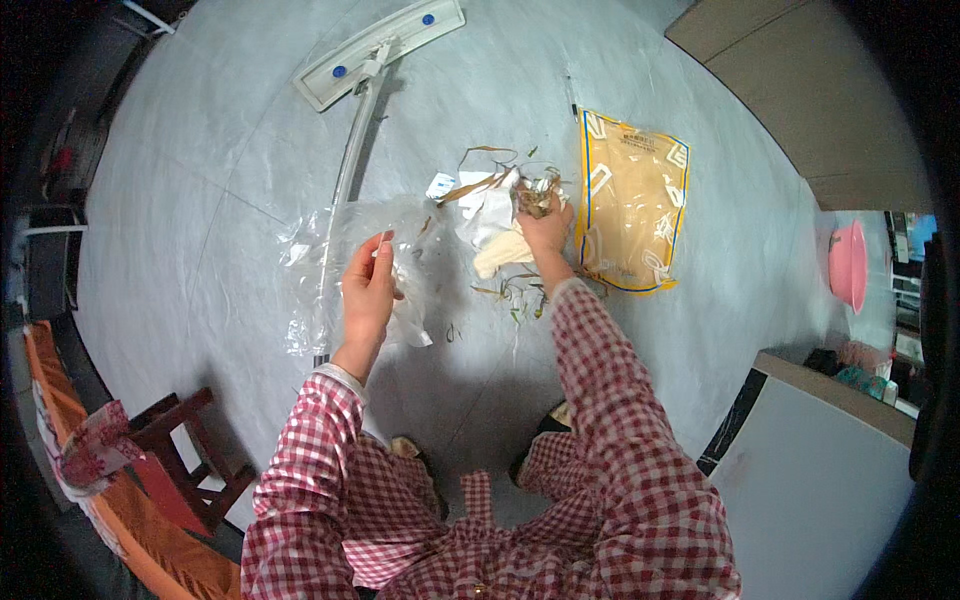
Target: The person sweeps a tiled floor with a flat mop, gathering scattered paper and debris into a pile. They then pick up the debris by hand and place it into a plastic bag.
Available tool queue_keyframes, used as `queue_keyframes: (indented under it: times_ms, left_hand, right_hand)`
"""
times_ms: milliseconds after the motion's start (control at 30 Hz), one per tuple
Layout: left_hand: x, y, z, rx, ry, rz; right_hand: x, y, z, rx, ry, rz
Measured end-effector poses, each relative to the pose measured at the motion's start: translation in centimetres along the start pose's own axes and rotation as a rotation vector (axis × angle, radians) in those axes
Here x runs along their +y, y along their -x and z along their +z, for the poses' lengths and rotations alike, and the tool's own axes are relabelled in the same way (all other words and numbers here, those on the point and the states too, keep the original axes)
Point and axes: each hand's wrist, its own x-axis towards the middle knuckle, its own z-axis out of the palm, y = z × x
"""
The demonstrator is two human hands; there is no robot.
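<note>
My left hand pinches the edge of a clear plastic bag, which spreads crumpled on the floor and over the mop pole. My right hand reaches down with its fingers closed around a clump of dry leaves and scraps. Under and beside that hand lie crumpled white paper and a cream-coloured cloth-like piece. Long brown dried leaves stick out to the left. More loose leaf bits are scattered nearer to me.
A yellow-edged plastic packet bearing print lies to the right, with a pen by its top corner. A flat mop stretches along the left. Around the edges are a dark red wooden stool, a pink basin and a pale-topped cabinet.
</note>
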Motion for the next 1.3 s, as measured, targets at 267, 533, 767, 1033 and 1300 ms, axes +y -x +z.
queue_keyframes:
  times_ms: [267,533,767,1033,1300]
  left_hand:
    - [0.6,0.8,0.7,-0.011,-0.036,0.022]
    - [2.6,5.3,2.8,-0.19,-0.1,0.33]
    - [4.0,2.8,-4.0,0.148,0.135,0.01]
    - [3.1,2.2,-2.7,-0.016,0.015,-0.054]
    - [3.5,-0.3,-5.7,0.269,-0.017,-0.005]
  right_hand:
    - [-8.0,4.1,-7.9,-1.435,-0.469,-0.188]
    - [-11.9,14.0,8.1,-0.931,-0.282,-0.454]
    - [-12.2,10.9,0.4,-1.309,-0.742,-0.217]
    - [-11.8,-0.8,-3.2,-1.731,-0.673,-0.252]
    - [-7.7,-5.5,-0.4,-0.779,-0.769,-0.412]
